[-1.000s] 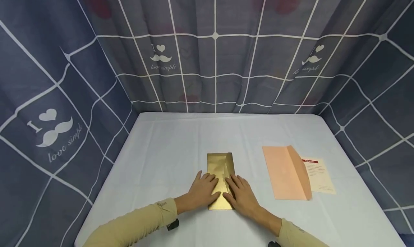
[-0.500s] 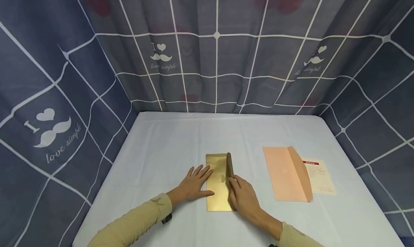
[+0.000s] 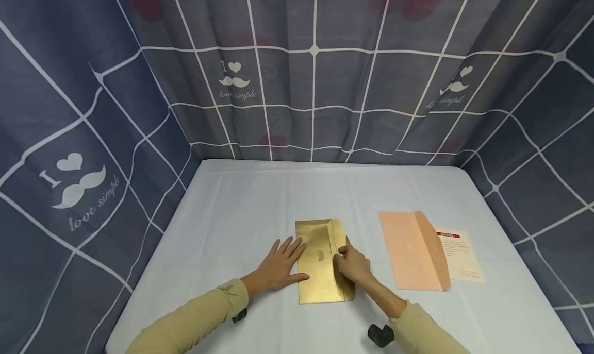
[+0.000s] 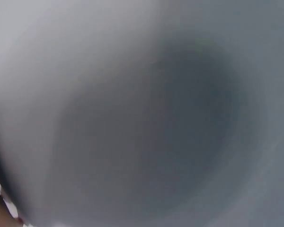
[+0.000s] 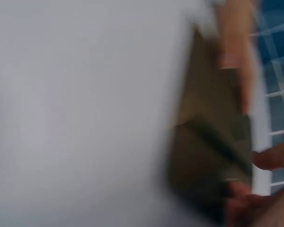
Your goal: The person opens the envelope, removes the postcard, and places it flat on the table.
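Observation:
A gold envelope lies upright-lengthwise on the white table in the head view, its flap folded out to the right. My left hand rests flat with spread fingers, the tips on the envelope's left edge. At the flap's outer edge my right hand grips it with curled fingers. The right wrist view shows the envelope dark and blurred, the left hand on its far side and the right hand at its near edge. The left wrist view is only a grey blur.
To the right lie an orange-pink envelope with its flap out and a cream printed card, partly beneath that flap. Grid-patterned curtains enclose the white table at the back and sides.
Both hands pressed on the gold envelope earlier. The left hand has drawn back to its left edge, while the right hand has lifted the flap and swung it out rightward.

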The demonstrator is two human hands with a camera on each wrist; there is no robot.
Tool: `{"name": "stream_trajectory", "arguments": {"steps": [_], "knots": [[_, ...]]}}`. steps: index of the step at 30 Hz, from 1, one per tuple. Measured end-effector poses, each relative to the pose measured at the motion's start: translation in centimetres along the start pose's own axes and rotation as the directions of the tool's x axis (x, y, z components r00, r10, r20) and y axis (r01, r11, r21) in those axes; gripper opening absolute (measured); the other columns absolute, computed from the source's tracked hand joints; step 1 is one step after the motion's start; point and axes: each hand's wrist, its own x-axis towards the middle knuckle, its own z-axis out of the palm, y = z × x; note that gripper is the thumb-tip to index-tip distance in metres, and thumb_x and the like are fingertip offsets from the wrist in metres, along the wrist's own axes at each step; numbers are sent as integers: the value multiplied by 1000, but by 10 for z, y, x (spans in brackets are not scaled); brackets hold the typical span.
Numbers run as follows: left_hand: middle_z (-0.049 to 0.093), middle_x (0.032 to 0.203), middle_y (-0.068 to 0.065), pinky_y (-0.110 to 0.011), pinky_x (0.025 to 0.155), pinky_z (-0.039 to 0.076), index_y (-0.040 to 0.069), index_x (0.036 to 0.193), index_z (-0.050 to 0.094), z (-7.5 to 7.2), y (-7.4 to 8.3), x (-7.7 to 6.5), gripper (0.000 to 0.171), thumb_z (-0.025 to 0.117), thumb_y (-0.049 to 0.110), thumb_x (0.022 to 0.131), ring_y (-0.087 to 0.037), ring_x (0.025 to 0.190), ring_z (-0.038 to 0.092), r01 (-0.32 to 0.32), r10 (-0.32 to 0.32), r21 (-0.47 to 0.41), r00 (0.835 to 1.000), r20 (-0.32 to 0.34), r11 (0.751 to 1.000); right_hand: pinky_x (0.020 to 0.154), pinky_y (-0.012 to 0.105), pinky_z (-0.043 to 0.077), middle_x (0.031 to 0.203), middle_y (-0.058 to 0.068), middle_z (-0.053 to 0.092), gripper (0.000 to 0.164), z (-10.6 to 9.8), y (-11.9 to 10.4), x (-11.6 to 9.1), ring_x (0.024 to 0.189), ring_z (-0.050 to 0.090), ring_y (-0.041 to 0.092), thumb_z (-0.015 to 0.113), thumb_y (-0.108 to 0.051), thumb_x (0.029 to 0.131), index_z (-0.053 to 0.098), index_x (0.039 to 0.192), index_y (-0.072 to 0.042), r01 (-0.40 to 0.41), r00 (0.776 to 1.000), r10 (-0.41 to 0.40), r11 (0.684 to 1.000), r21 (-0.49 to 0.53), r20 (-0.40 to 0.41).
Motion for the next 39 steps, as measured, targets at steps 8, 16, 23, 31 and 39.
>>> {"name": "stream_trajectory", "arguments": {"steps": [8,16,23,31,39], "knots": [[23,158,-11,-55,111,23,10,154,24,6,2,-1,85,36,68,94,-31,143,21,5,1,68,997,-79,998,81,38,47,90,14,59,25,-13,-29,14,84,56,21,53,-16,96,61,92,6,-369,907,239,849,378,348],[24,158,-8,-53,111,24,11,155,23,4,1,-1,86,33,71,93,-30,143,22,-1,7,94,998,-66,996,63,28,50,89,14,63,31,-3,-18,10,70,60,17,59,-7,93,55,114,15,-327,936,211,820,470,282],[24,158,-10,-57,110,21,11,154,26,-6,-16,-4,86,37,70,92,-35,143,20,18,-16,49,999,-41,999,63,30,54,89,13,66,34,-10,3,11,73,65,17,68,-3,86,58,116,10,-238,971,209,838,491,113],[29,155,-12,-58,109,24,10,152,33,-27,-55,-21,82,49,63,92,-37,142,23,74,-76,65,997,19,995,54,25,44,75,9,62,38,-39,50,16,62,54,14,71,-5,85,60,117,13,-89,982,124,968,234,-141],[28,156,-14,-60,108,22,7,152,31,-32,-65,-23,82,49,61,93,-38,142,22,53,-50,-29,996,72,998,57,30,40,75,10,58,43,-47,68,16,69,51,23,71,-6,85,58,122,12,-34,972,37,999,20,-231]]}}
